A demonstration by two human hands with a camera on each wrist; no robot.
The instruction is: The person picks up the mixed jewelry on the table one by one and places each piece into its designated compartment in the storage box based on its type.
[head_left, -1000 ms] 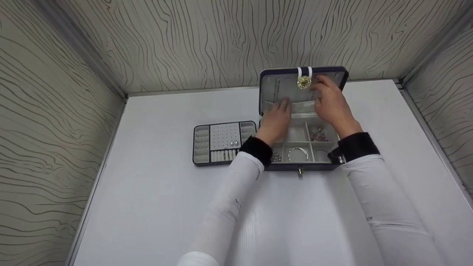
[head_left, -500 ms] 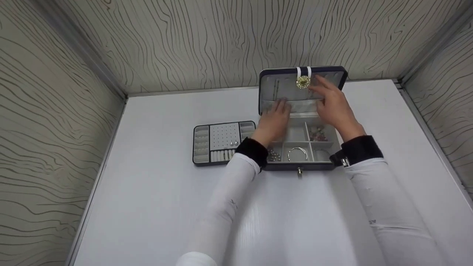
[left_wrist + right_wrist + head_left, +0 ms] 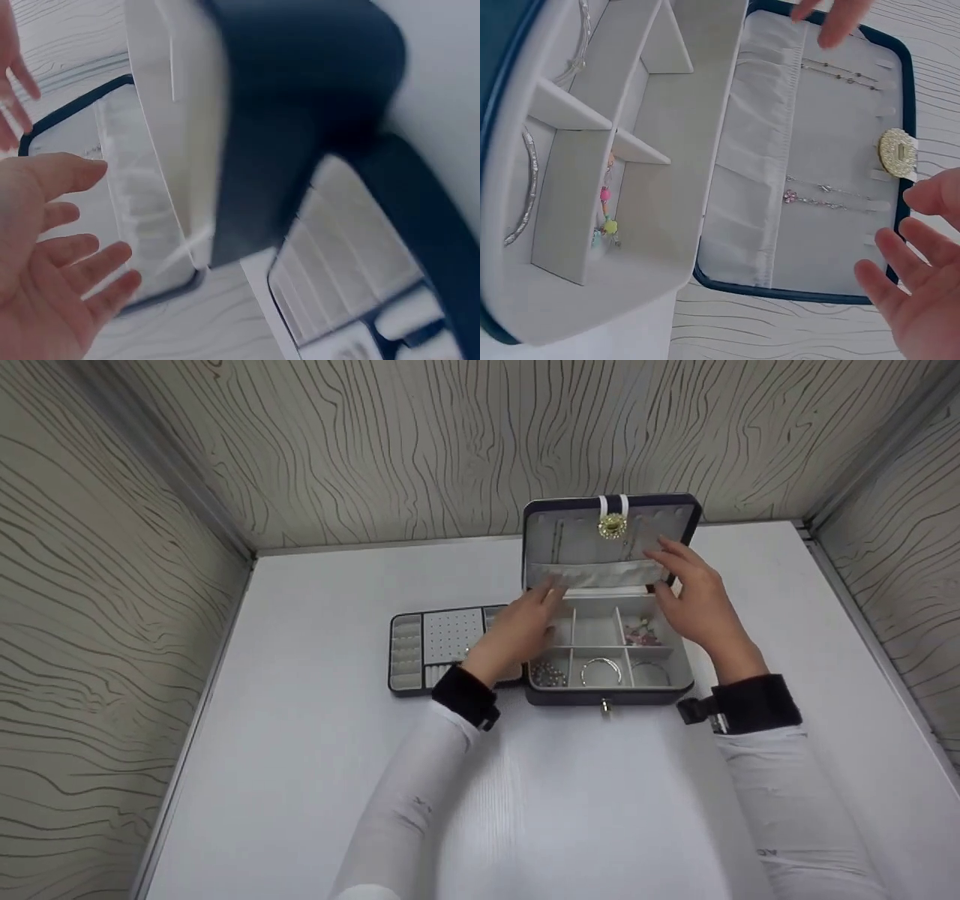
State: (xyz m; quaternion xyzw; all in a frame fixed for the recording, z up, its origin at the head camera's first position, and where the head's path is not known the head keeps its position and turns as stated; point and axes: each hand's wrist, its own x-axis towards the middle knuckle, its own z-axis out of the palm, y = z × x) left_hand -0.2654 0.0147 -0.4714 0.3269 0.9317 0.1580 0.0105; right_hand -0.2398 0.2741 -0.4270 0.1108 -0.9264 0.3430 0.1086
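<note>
A navy jewelry box (image 3: 570, 697) stands with its lid (image 3: 585, 514) raised. My left hand (image 3: 525, 622) hovers over the box's left side, fingers extended and holding nothing. Beside the lid's right edge is my right hand (image 3: 701, 604), fingers spread and loosely bent, nothing in them. Necklaces (image 3: 840, 73) hang inside the lid above a gathered fabric pocket (image 3: 750, 150). A gold ornate clasp (image 3: 613, 526) dangles from the lid's top. In the compartments lie a silver bracelet (image 3: 531, 187), a colourful beaded piece (image 3: 605, 195) and a heap of grey beads (image 3: 549, 675).
A shallow navy-rimmed jewelry tray (image 3: 454, 637) lies at the box's left, partly hidden by my left arm. It has small compartments, a perforated panel and ring rolls. The white table (image 3: 300, 780) meets wood-patterned panels (image 3: 390, 450) behind and at the sides.
Both hands have drawn away from the lid's inside, the left toward the left and nearer, the right outward to the right and lower. The pocket's edge, earlier slanted, now lies straight.
</note>
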